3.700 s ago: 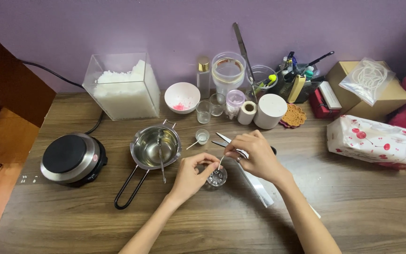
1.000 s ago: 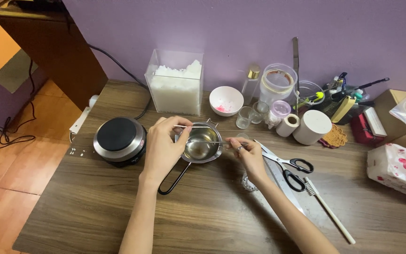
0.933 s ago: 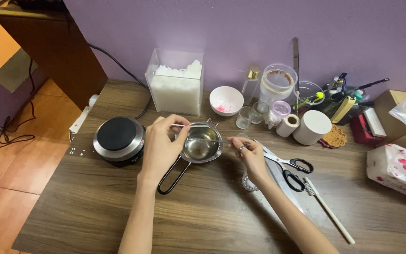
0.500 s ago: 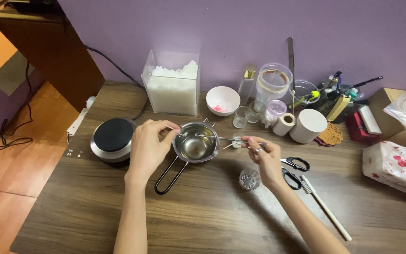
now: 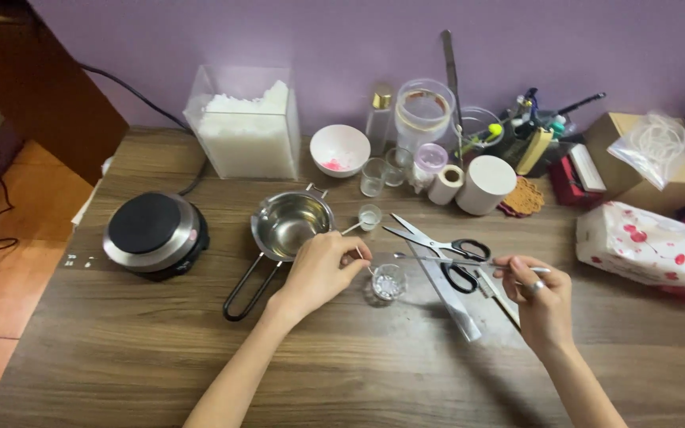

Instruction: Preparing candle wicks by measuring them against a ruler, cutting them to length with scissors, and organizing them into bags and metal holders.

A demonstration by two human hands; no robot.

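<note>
Wick over the small glass

My left hand (image 5: 323,265) pinches the wick (image 5: 365,261) – slanting into the glass (image 5: 388,283) just right; right hand (image 5: 539,297) grips a thin metal rod (image 5: 438,257) lying crosswise.

Wooden table (image 5: 120,349), dark brown grain, set against a purple wall. Landmark: steel saucepan (image 5: 288,226), centre.
- Left of it: black electric hotplate (image 5: 152,234).
- Behind it: clear box of white flakes (image 5: 245,127); white bowl (image 5: 340,149).
- Just right: small glass cup (image 5: 388,283); scissors (image 5: 438,246).
- Farther right: white cylinder (image 5: 485,184), tape roll (image 5: 443,184), floral tissue pack (image 5: 652,247), cardboard box (image 5: 652,170).
</note>
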